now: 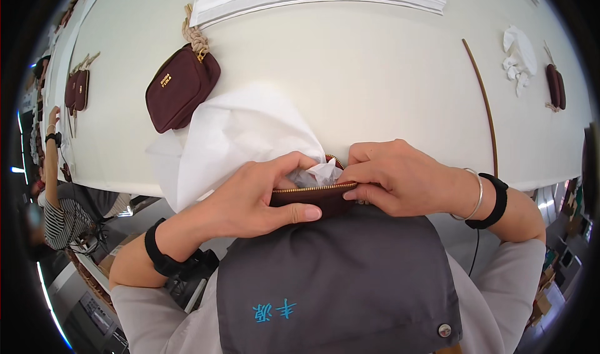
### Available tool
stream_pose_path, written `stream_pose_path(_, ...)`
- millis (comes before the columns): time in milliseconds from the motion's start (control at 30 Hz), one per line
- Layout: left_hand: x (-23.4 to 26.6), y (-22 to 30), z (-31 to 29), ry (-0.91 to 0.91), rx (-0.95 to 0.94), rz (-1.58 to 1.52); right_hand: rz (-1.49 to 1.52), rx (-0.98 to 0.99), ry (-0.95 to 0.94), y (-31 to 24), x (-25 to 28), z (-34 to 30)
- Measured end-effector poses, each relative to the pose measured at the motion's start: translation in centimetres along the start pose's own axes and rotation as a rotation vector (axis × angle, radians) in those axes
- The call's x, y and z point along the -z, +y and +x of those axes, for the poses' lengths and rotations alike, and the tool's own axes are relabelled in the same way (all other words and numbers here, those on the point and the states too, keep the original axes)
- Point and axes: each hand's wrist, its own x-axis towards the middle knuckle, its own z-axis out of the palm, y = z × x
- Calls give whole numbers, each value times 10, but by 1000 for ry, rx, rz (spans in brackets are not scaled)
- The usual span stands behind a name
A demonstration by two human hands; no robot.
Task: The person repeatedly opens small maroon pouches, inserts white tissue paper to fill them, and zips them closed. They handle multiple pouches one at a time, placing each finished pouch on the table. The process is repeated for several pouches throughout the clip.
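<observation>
Single head-worn fisheye view, looking steeply down and forward over the person's grey apron [337, 285], close above both hands, white bench [375, 85] stretching beyond the apron, edges bending toward the dark rim

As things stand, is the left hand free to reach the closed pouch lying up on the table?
Probably not at once: the left hand grips the open pouch, and a white paper sheet lies between it and the closed pouch.

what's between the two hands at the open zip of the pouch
In the head view, crumpled white tissue paper pokes out of the maroon pouch between the left hand and right hand.
</observation>
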Motion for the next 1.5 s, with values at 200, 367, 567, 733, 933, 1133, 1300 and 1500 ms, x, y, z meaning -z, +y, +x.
stream_pose_path(200, 10, -9, 4, -200, -15, -75, 124, 72, 140, 7, -7, -1)
stream_pose_path(367, 19, 3, 9, -418, 61, -38, 287, 64, 279, 1, -7, -1)
stream_pose_path(567, 8, 12, 18, -483, 3, 147, 405, -54, 183, -2, -8, -8)
stream_pose_path(733, 0, 40, 32, -494, -107, 563, 364, 10, 215, 5, -15, -11)
stream_pose_path(933, 15, 57, 37, -424, -18, 692, 331, 75, 308, 16, -5, -13)
stream_pose_path(1133, 24, 43, 18, -34, -425, 758, 216, -172, -31, -7, 25, -13)
stream_pose_path(1300, 18, 31, 7, -23, -417, 799, 239, -263, -266, -6, 26, -5)
stream_pose_path(1500, 25, 22, 7, 7, -409, 919, 281, -278, -192, -1, 3, -3)
